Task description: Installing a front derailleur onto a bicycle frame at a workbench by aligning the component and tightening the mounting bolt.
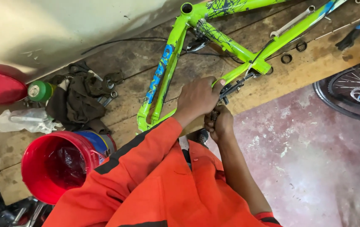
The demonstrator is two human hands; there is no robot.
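While the green bike frame (213, 38) lies flat on the wooden bench (272, 80), running from mid-frame to the upper right, both my hands meet at its lower end, centre of the frame, right at the bench edge. My left hand (197, 98) is curled over the frame tube w/ thumb pressed along the top, fingers wrapped round, so closed on it. My right hand (220, 124) sits just below, fisted around a small dark part (230, 89) at the frame end; fingers tight, but what exactly they pinch is hidden, can't tell.

Handling, as I judge it: frame is stiff metal tube, prob light for its size, long and awkward, so it'd pivot if pushed at one end. Paint looks smooth, maybe greasy near the fittings, so slippery. Best hold is round the tube close to the joint, where my left hand already is, not on the thin black cables (121, 42), which are soft and would kink.

Around: red bucket (54, 168) lower left, dark rag (77, 103) and green-capped bottle (40, 91) at left, a spanner (291, 22) and small rings (286, 58) upper right, a bike wheel (348, 94) at the right edge over the pinkish floor (306, 168).
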